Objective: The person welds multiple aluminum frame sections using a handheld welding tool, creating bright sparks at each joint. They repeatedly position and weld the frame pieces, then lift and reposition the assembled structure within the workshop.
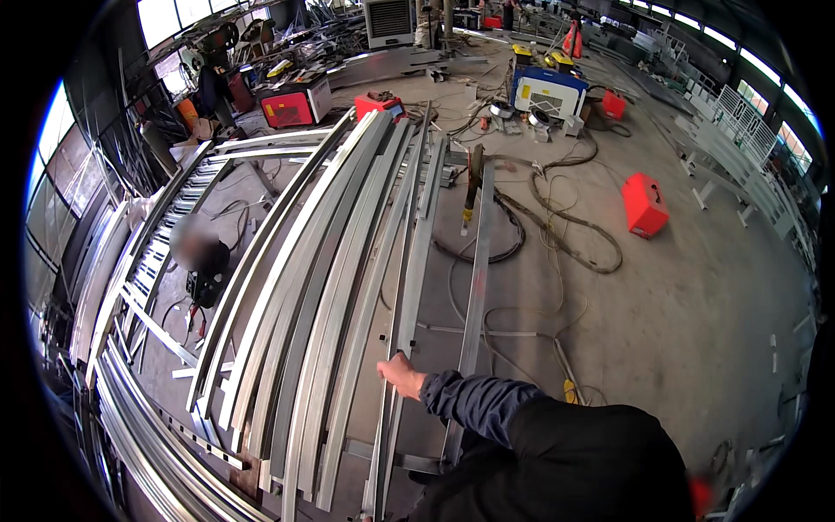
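My right hand (pixel 402 376) reaches in from the lower right in a dark blue cuff and black sleeve. Its fingers are closed around a slim metal bar (pixel 393 426) that runs lengthwise beside the other stock. Small dark square pieces show on the bars just beyond the hand. Left of it lies a row of long silver metal profiles (pixel 335 322), side by side. A separate flat metal profile (pixel 475 304) lies to its right, with reddish marks on it. My left hand is not in view.
Another person (pixel 204 252) crouches at left beside a slatted metal frame (pixel 174 209). More long profiles (pixel 143 435) are stacked at lower left. Hoses and cables (pixel 600 252) loop over the floor near a red box (pixel 645 205). A blue-and-white machine (pixel 548 91) stands farther back.
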`<state>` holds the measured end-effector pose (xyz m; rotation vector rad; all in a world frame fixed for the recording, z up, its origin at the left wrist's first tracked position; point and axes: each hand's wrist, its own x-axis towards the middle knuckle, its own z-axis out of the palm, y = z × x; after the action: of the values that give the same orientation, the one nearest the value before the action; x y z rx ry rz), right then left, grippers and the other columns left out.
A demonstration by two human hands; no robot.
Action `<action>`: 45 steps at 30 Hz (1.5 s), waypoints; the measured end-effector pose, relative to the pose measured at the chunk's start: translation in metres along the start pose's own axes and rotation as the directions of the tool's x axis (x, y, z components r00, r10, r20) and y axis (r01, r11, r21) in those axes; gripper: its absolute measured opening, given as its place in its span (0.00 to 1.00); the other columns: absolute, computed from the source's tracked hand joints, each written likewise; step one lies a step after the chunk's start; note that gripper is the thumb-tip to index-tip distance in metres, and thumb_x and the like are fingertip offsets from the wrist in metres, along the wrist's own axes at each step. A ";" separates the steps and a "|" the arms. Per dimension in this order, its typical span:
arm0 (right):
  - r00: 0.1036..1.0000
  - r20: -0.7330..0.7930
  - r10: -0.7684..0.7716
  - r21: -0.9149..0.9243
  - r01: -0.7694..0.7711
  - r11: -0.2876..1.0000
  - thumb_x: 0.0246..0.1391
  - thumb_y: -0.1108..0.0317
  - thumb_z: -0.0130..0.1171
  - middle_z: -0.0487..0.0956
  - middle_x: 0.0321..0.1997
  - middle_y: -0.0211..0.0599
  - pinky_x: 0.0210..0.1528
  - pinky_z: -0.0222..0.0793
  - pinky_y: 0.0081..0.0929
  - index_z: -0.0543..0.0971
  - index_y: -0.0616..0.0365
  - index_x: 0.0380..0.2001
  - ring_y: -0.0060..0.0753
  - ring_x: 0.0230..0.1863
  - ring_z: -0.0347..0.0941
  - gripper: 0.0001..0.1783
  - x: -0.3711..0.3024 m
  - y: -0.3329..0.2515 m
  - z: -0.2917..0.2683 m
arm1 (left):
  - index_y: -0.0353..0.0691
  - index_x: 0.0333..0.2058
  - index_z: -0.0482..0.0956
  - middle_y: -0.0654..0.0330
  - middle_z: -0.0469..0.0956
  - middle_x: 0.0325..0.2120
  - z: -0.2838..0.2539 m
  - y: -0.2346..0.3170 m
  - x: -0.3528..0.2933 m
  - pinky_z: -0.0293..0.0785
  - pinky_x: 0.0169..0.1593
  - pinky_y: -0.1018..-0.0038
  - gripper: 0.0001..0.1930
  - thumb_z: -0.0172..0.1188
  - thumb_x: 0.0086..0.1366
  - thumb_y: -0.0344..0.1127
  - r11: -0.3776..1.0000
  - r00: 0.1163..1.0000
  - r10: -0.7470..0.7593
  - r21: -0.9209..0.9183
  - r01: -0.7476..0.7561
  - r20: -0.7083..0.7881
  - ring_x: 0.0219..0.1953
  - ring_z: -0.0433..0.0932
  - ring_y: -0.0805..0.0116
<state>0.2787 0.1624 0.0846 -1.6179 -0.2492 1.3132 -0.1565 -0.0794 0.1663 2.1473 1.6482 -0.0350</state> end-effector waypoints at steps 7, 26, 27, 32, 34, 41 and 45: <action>0.995 -0.081 0.051 -0.173 -0.065 0.983 0.62 0.58 0.63 0.74 0.64 0.68 0.62 0.74 0.53 0.61 0.82 0.64 0.55 0.65 0.76 0.41 -0.015 0.039 -0.025 | 0.40 0.62 0.81 0.44 0.84 0.47 0.010 -0.007 -0.018 0.82 0.48 0.50 0.22 0.64 0.71 0.38 0.997 0.993 -0.071 0.050 0.066 0.095 0.47 0.84 0.39; 0.986 -0.068 -0.152 -0.418 0.110 0.902 0.59 0.63 0.65 0.82 0.34 0.41 0.27 0.73 0.42 0.84 0.72 0.39 0.33 0.31 0.77 0.18 0.041 0.048 -0.042 | 0.46 0.38 0.83 0.59 0.78 0.38 0.017 -0.028 0.022 0.75 0.48 0.58 0.12 0.73 0.55 0.35 0.999 0.983 0.023 -0.034 -0.029 -0.184 0.47 0.79 0.52; 0.949 -0.152 -0.277 -0.484 0.173 0.858 0.59 0.62 0.64 0.82 0.33 0.38 0.26 0.73 0.40 0.85 0.69 0.39 0.33 0.29 0.78 0.17 0.070 0.057 -0.070 | 0.46 0.38 0.83 0.60 0.77 0.38 0.017 -0.025 0.035 0.75 0.48 0.58 0.11 0.72 0.56 0.35 0.997 0.979 0.055 -0.037 -0.063 -0.199 0.47 0.79 0.53; 0.975 -0.111 -0.193 -0.564 0.098 0.820 0.57 0.57 0.64 0.83 0.37 0.44 0.26 0.72 0.45 0.84 0.72 0.39 0.39 0.33 0.78 0.22 0.043 0.032 -0.032 | 0.45 0.38 0.81 0.60 0.76 0.38 0.032 -0.001 0.022 0.72 0.48 0.59 0.09 0.67 0.58 0.31 0.994 0.946 -0.108 -0.034 0.103 -0.306 0.47 0.77 0.54; 0.989 -0.081 -0.123 -0.565 0.056 0.823 0.59 0.56 0.63 0.81 0.31 0.41 0.22 0.68 0.43 0.83 0.69 0.32 0.36 0.27 0.76 0.21 0.036 0.022 -0.030 | 0.46 0.39 0.80 0.61 0.77 0.39 0.036 0.007 0.028 0.71 0.48 0.60 0.09 0.66 0.59 0.31 0.993 0.934 -0.119 -0.059 0.105 -0.337 0.46 0.76 0.55; 0.996 -0.076 -0.055 -0.691 -0.013 0.723 0.63 0.51 0.61 0.78 0.25 0.38 0.20 0.74 0.41 0.81 0.66 0.31 0.36 0.20 0.76 0.24 0.039 0.011 -0.029 | 0.45 0.38 0.82 0.63 0.78 0.37 0.056 -0.005 0.045 0.71 0.50 0.61 0.06 0.67 0.63 0.33 0.989 0.933 -0.110 -0.135 0.068 -0.343 0.47 0.76 0.57; 0.997 -0.068 0.037 -0.739 -0.075 0.669 0.70 0.48 0.58 0.79 0.26 0.41 0.20 0.73 0.41 0.80 0.66 0.34 0.37 0.21 0.76 0.27 0.042 0.023 -0.031 | 0.46 0.38 0.82 0.63 0.78 0.38 0.080 -0.013 0.046 0.72 0.51 0.61 0.07 0.68 0.62 0.36 0.989 0.936 -0.116 -0.122 0.080 -0.331 0.47 0.76 0.59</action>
<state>0.3114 0.1631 0.0377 -2.3544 -0.8001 1.2876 -0.1361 -0.0626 0.0774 2.0738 1.8965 0.4057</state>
